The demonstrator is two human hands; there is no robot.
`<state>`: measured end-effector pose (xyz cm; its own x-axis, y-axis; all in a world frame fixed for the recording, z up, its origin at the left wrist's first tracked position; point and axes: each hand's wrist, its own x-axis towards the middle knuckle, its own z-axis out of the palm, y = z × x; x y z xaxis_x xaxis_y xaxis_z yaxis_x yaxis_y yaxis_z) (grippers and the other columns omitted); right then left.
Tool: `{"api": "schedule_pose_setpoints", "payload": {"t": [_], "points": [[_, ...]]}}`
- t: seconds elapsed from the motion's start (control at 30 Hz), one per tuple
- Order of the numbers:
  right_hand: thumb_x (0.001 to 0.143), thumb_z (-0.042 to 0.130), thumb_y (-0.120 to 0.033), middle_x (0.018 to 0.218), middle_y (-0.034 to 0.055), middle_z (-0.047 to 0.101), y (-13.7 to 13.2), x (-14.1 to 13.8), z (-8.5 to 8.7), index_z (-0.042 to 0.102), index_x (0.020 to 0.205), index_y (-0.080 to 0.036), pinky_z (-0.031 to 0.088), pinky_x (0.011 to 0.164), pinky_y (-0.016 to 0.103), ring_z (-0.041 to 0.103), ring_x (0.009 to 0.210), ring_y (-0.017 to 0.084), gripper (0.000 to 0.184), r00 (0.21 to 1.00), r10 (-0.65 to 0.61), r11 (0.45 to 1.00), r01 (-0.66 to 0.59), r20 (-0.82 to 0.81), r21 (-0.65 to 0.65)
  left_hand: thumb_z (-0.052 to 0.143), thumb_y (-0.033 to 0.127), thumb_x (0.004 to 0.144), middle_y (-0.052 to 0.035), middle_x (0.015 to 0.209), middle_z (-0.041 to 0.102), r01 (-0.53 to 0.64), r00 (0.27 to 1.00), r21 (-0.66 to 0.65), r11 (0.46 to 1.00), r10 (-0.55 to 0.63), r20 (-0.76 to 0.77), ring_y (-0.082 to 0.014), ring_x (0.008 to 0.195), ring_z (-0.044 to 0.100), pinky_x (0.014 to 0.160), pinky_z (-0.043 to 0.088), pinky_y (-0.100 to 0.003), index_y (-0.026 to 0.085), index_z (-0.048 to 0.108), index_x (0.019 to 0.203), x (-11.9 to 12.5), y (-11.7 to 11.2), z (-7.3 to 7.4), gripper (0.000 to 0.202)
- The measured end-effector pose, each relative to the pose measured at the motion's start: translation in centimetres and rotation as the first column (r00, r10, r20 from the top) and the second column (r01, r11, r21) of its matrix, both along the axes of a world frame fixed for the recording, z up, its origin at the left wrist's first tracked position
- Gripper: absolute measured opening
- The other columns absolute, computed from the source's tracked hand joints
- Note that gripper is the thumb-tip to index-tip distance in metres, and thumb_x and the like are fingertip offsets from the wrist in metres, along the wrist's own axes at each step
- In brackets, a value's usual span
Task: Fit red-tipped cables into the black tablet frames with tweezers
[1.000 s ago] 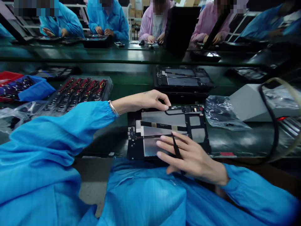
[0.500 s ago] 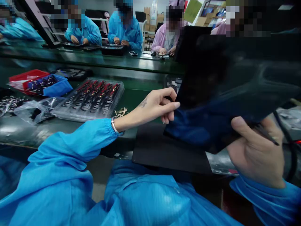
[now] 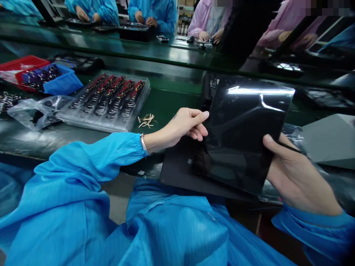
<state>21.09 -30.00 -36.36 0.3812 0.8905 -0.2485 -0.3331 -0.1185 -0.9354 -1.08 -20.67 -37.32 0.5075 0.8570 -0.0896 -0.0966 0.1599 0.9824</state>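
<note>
A glossy black screen panel (image 3: 244, 133), flat and rectangular with bright reflections on it, is held tilted above a dark mat (image 3: 177, 173). My right hand (image 3: 296, 168) grips its right edge, thumb on the front face and fingers behind. A thin dark stick-like tool (image 3: 291, 146) also sits among those fingers; its kind is hard to make out. At the panel's left edge, my left hand (image 3: 188, 125) has thumb and forefinger pinched together on the border. Whether it also pinches a film there cannot be seen.
Left on the bench are a clear tray (image 3: 108, 99) of small red-and-black parts, a blue bin (image 3: 61, 79), a red bin (image 3: 24, 64) and a plastic bag (image 3: 39, 111). Tan strips (image 3: 146, 120) lie near my left wrist. A grey box (image 3: 330, 140) stands right. Co-workers sit opposite.
The panel has come down and away from me, turning its glossy face into view. My right hand moved slightly left with it; my left hand stays at its edge. The view has tilted downward.
</note>
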Motion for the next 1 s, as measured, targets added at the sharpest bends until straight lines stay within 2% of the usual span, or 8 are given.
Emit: {"api": "schedule_pose_setpoints", "payload": {"t": [0.3, 0.47, 0.6, 0.7, 1.0], "points": [[0.090, 0.074, -0.019, 0.138, -0.0011, 0.070, 0.22, 0.26, -0.43, 0.079, 0.109, -0.032, 0.053, 0.118, 0.046, 0.063, 0.135, 0.026, 0.023, 1.000, 0.009, 1.000, -0.009, -0.008, -0.003, 0.052, 0.025, 0.109, -0.0002, 0.059, 0.068, 0.000, 0.999, -0.021, 1.000, -0.001, -0.035, -0.0047, 0.043, 0.062, 0.042, 0.042, -0.012, 0.014, 0.051, 0.071, 0.09, 0.02, -0.13, 0.040], [0.091, 0.074, -0.021, 0.137, -0.0006, 0.071, 0.24, 0.57, -0.71, 0.078, 0.116, -0.033, 0.055, 0.117, 0.047, 0.064, 0.133, 0.026, 0.028, 1.000, 0.016, 1.000, -0.016, -0.014, -0.016, 0.052, 0.024, 0.108, -0.0014, 0.061, 0.069, 0.032, 0.999, -0.014, 0.999, -0.032, -0.026, -0.0055, 0.045, 0.063, 0.043, 0.043, -0.012, 0.013, 0.053, 0.073, 0.08, 0.25, -0.25, 0.037], [0.091, 0.075, -0.023, 0.139, -0.0011, 0.069, 0.09, 0.81, -0.80, 0.077, 0.119, -0.034, 0.056, 0.115, 0.045, 0.063, 0.134, 0.026, 0.031, 1.000, 0.014, 1.000, -0.014, -0.009, -0.016, 0.060, 0.010, 0.100, -0.0016, 0.061, 0.070, 0.066, 0.997, 0.000, 0.998, -0.066, -0.038, -0.0067, 0.047, 0.064, 0.046, 0.047, -0.012, 0.012, 0.058, 0.080, -0.06, 0.46, -0.22, 0.020], [0.093, 0.073, -0.024, 0.139, -0.0005, 0.070, -0.03, 0.82, -0.60, 0.076, 0.123, -0.035, 0.058, 0.112, 0.043, 0.063, 0.135, 0.026, 0.032, 1.000, 0.018, 0.999, -0.018, 0.011, -0.037, 0.056, 0.001, 0.094, -0.0027, 0.063, 0.072, 0.098, 0.994, -0.026, 0.995, -0.099, -0.042, -0.0087, 0.050, 0.067, 0.049, 0.051, -0.014, 0.013, 0.057, 0.083, -0.22, 0.51, -0.16, 0.017], [0.095, 0.069, -0.023, 0.137, -0.0019, 0.071, 0.13, 0.43, -0.13, 0.076, 0.123, -0.037, 0.060, 0.108, 0.041, 0.062, 0.136, 0.025, 0.033, 1.000, 0.001, 0.997, -0.001, 0.005, -0.076, 0.054, 0.000, 0.092, -0.0031, 0.063, 0.072, 0.109, 0.994, -0.058, 0.992, -0.108, 0.010, -0.0090, 0.051, 0.068, 0.050, 0.051, -0.014, 0.013, 0.057, 0.084, -0.27, 0.62, -0.40, 0.016]]}}
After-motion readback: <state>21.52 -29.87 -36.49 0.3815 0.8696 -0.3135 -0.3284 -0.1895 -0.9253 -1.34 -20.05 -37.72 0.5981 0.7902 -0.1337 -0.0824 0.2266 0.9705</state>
